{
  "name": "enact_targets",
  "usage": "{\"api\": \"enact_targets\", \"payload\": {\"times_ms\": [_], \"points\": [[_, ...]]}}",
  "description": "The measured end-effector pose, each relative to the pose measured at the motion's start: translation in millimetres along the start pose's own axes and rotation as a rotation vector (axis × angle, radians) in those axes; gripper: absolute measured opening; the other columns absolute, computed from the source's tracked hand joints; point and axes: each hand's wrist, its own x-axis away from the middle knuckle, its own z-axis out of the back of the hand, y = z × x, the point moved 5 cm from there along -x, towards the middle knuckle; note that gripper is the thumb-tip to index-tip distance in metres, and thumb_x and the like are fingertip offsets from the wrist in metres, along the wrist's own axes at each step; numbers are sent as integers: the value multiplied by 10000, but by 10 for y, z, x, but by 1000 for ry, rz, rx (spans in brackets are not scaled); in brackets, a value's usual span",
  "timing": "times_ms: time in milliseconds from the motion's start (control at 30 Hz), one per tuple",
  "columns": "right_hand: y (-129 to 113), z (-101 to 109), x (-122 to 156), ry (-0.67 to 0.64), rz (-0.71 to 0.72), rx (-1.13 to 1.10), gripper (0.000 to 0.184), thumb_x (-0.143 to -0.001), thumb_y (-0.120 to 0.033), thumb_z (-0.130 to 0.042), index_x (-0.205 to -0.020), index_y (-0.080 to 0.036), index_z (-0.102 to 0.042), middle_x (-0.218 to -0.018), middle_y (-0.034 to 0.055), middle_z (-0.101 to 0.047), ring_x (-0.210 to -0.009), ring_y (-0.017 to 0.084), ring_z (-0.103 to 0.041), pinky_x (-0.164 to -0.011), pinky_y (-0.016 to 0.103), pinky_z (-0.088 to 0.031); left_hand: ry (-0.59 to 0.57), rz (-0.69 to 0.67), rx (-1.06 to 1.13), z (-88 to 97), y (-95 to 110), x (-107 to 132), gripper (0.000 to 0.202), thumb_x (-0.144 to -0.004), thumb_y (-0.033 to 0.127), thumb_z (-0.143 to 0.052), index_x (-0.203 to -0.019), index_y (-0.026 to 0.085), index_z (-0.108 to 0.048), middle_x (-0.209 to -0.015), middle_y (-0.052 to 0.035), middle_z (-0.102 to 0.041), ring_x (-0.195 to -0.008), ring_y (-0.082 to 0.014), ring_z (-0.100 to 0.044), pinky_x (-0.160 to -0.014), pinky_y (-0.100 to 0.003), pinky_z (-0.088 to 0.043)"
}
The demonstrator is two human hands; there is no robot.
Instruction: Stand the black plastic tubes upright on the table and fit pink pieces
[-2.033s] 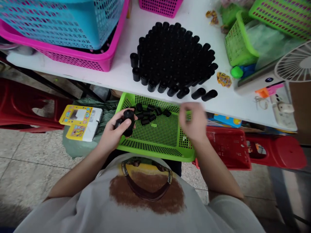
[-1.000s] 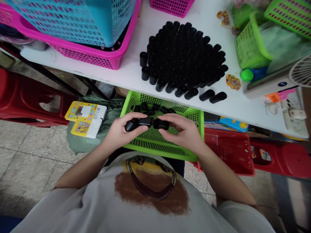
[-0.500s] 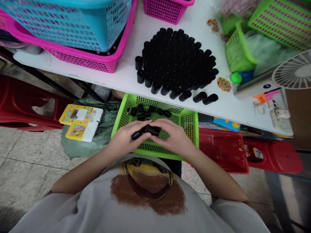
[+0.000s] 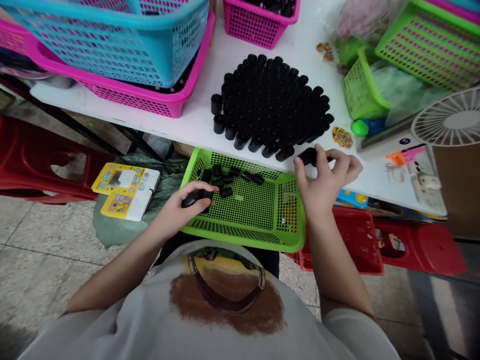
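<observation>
My left hand point(image 4: 187, 206) is over the left side of the green basket point(image 4: 243, 235), its fingers curled round small black plastic cylinders; how many it holds is partly hidden. At the table's front edge, my right hand point(image 4: 325, 176) has its thumb and index finger on either side of a black cylinder point(image 4: 307, 156); the other fingers are spread. More black shows between those fingers, mostly hidden. Beyond is a tight group of many upright black cylinders point(image 4: 272, 100) on the white table point(image 4: 195, 122). Several loose black cylinders point(image 4: 226, 192) lie inside the green basket.
Back left, a blue basket point(image 4: 150, 60) is nested in a pink one point(image 4: 172, 107). Another pink basket point(image 4: 255, 32) stands at the back. On the right are green baskets point(image 4: 360, 95), a small fan point(image 4: 455, 120) and a candy wrapper point(image 4: 342, 137). A yellow box point(image 4: 123, 190) lies left of the green basket.
My hands were together over the green basket, holding black cylinders. The right has moved up and right to the table edge; the left has shifted left and still holds black cylinders.
</observation>
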Motion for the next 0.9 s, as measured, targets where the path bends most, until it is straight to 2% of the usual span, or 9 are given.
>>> {"api": "enact_targets", "payload": {"times_ms": [167,233,300,367,433,467,533,733,900], "points": [[100,-185,55,-85,-41,203,596,-999,-564,-610,-1474,-206,-653,-1446,222,-501,-1334,483,-391,-1097,769,-307,5,62,220,-10,-70,29,290,-826,360,-881,-1043,210,-760,-1140,-73,-774,-918,-211,-773,-709,-255,-592],[12,-175,63,-68,-17,206,662,-1020,-551,-574,-1573,-188,-543,-1487,244,-466,-1344,481,-397,-1088,768,-315,36,65,289,-7,-63,25,321,-794,326,-915,-1056,218,-764,-1085,-57,-780,-892,-205,-783,-677,-234,-594],[-206,-195,106,-96,101,126,603,-1054,-472,-536,-1586,-190,-517,-1453,237,-504,-1340,448,-438,-1103,718,-348,52,86,385,-23,-51,22,388,-749,300,-955,-1071,229,-751,-1077,-51,-788,-858,-206,-794,-627,-219,-593],[-555,-342,242,-304,340,-21,459,-1077,-335,-500,-1511,-217,-594,-1334,192,-602,-1289,385,-520,-1102,623,-416,41,115,474,-66,-35,21,437,-713,277,-984,-1068,236,-731,-1066,-50,-801,-824,-204,-798,-590,-208,-589],[-915,-585,502,-675,582,-169,393,-1066,-207,-489,-1418,-222,-662,-1240,155,-665,-1206,331,-599,-1044,523,-497,11,124,520,-125,-13,24,424,-709,260,-991,-1036,228,-722,-1066,-57,-808,-808,-195,-795,-587,-204,-596],[-1041,-703,635,-841,633,-211,387,-1052,-157,-493,-1390,-201,-677,-1240,157,-674,-1171,317,-626,-1003,486,-530,-7,109,526,-155,4,26,398,-717,257,-988,-1012,223,-723,-1075,-60,-808,-802,-189,-793,-587,-203,-598],[-1180,-895,817,-1016,636,-241,399,-1022,-83,-503,-1379,-142,-671,-1243,180,-679,-1097,302,-665,-929,450,-571,-40,51,507,-201,35,33,326,-742,256,-974,-966,213,-741,-1122,-67,-798,-807,-179,-789,-595,-203,-605],[-1135,-1106,932,-1044,589,-312,401,-1003,-132,-621,-1404,-129,-628,-1374,195,-643,-1222,300,-658,-1057,474,-566,7,-73,351,-177,-7,53,297,-708,298,-996,-930,216,-816,-1137,-58,-734,-836,-181,-782,-609,-208,-621],[-1089,-914,759,-1028,483,-475,377,-931,-73,-662,-1295,-160,-697,-1271,160,-708,-1197,293,-693,-1074,509,-578,40,-81,305,-135,-48,31,257,-769,305,-957,-946,211,-796,-1099,-38,-730,-703,-109,-734,-641,-213,-611]]}}
